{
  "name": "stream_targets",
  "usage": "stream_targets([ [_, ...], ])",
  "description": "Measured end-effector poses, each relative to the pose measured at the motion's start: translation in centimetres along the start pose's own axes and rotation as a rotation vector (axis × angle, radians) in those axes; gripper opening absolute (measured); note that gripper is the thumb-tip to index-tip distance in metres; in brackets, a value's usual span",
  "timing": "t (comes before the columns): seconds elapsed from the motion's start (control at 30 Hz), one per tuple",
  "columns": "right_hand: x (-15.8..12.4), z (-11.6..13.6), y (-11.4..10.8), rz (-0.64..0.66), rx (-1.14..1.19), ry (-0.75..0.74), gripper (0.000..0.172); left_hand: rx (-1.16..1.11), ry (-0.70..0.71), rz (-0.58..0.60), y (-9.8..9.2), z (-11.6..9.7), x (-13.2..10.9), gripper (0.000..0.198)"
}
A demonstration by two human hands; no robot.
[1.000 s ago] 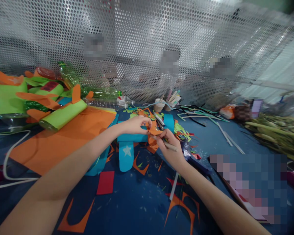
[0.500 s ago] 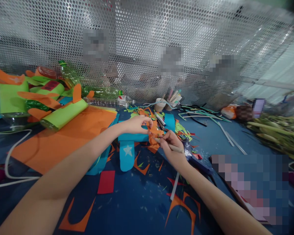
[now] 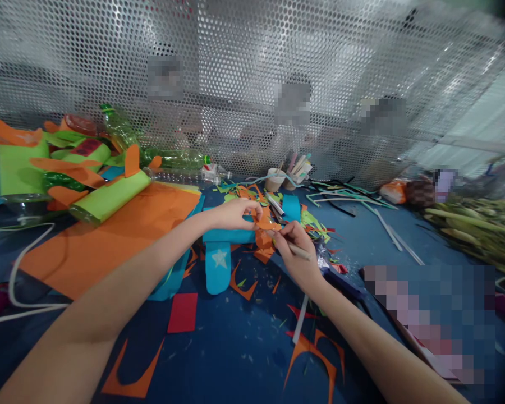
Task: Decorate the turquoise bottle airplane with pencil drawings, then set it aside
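My left hand (image 3: 238, 214) lies over the blue paper-covered model plane (image 3: 227, 234), thumb and forefinger curled together at a small orange paper piece (image 3: 268, 226). The pinch itself is small and partly hidden, but the piece sticks out from those fingertips. In my right hand (image 3: 298, 252) a slim pale stick (image 3: 299, 252) is held like a pen, its tip close to the orange piece. The stick's exact kind is unclear. Orange paper (image 3: 264, 241) covers the plane's end between my hands. A blue wing (image 3: 217, 269) with a white star points toward me.
Paper scraps surround the plane, and a red paper rectangle (image 3: 183, 312) lies nearer. Green-and-orange bottle models (image 3: 111, 196) and a large orange sheet (image 3: 109, 241) fill the left. Cups of sticks (image 3: 274, 180) stand by the perforated metal screen (image 3: 244, 84). Blue-handled scissors (image 3: 343, 281) lie right.
My right hand has shifted the stick's tip slightly up, toward my left fingertips. The small orange piece now shows more clearly between the hands. My left hand stays almost still.
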State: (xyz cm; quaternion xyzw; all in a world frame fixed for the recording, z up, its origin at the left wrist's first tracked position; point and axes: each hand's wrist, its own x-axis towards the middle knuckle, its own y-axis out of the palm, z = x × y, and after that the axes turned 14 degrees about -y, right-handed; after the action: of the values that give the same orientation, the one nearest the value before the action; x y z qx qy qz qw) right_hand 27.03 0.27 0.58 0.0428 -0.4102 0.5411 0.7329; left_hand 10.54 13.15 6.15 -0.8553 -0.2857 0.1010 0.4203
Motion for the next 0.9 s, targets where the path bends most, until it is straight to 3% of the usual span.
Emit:
stream_targets([
  [0.9, -0.02, 0.27, -0.14, 0.002, 0.023, 0.022, 0.020, 0.016, 0.006, 0.001, 0.00, 0.02, 0.00, 0.016],
])
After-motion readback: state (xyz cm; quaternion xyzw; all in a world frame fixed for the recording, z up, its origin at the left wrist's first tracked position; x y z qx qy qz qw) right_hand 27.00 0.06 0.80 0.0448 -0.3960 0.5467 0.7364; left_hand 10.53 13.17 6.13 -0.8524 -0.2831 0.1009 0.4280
